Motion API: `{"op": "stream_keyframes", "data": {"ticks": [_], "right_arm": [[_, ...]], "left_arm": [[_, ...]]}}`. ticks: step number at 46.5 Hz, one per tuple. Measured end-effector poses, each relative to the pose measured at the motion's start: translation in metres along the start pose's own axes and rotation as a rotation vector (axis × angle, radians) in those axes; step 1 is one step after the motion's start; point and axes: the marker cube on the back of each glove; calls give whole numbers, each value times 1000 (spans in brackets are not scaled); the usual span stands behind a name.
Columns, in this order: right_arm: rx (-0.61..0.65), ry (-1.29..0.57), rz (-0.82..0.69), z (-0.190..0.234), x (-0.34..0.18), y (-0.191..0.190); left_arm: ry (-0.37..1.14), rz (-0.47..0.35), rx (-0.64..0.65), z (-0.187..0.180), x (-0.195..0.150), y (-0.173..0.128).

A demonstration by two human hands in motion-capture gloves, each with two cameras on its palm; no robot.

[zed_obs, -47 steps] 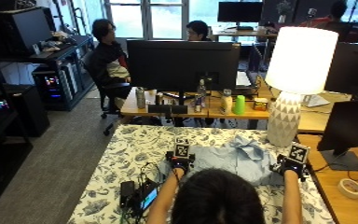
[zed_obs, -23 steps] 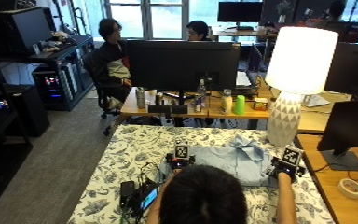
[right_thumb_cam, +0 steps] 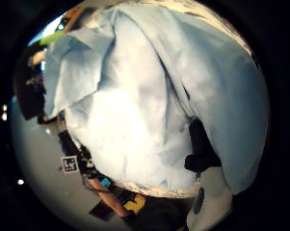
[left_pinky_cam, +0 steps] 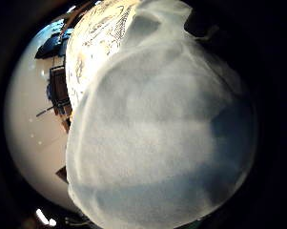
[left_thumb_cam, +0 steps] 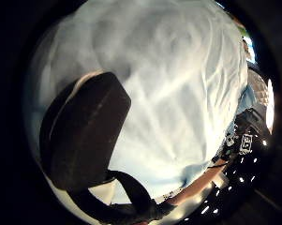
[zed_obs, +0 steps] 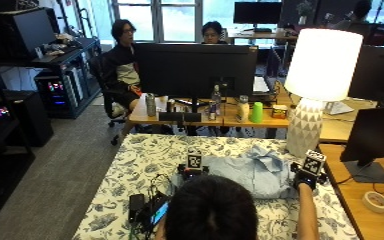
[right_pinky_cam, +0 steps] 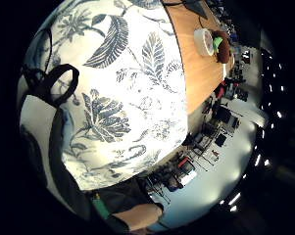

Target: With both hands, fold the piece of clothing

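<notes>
Both hands were at the light blue shirt (zed_obs: 252, 172), which lay on the floral-covered worktop (zed_obs: 145, 160) just in front of the person. The left hand (zed_obs: 191, 172) was at its left edge and the right hand (zed_obs: 306, 177) at its right edge. In the palm views cloth filled the space close to each palm, and a dark finger (left_thumb_cam: 84, 136) lay against it, but I could not tell if the fingers of either hand really closed on the cloth. To fold well, I think both hands should take matching points on the two sides, lift together and keep the edge straight, so the fold comes even and without wrinkles near the collar (zed_obs: 266, 151).
</notes>
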Motion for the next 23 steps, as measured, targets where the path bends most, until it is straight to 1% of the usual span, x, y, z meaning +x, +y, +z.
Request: {"op": "stream_keyframes", "data": {"ticks": [2,3,7,9,11,12,13,16,19,21,23], "right_arm": [[-1,-16,15,-8,6,0],[11,-22,26,-11,9,-6],[34,-31,39,-10,20,-69],[9,-18,54,-15,28,-81],[-50,6,59,-24,36,-74],[-60,21,69,-29,40,-71],[-39,38,88,-34,43,-70],[81,76,152,-48,53,-75],[120,78,173,-62,58,-70],[147,65,162,-73,57,-61],[182,52,139,-84,51,-50]], "left_arm": [[-5,9,-7,-2,-1,2],[-9,9,-12,-3,-1,3],[-44,-39,-8,-9,-4,4],[-58,-52,4,-13,-5,5],[-64,-52,20,-16,-5,5],[-63,-50,26,-18,-4,6],[-61,-50,29,-19,-4,7],[-55,-70,36,-23,-5,10],[-53,-85,54,-28,-7,12],[-57,-75,62,-31,-7,15],[-69,-48,63,-36,-8,18]]}}
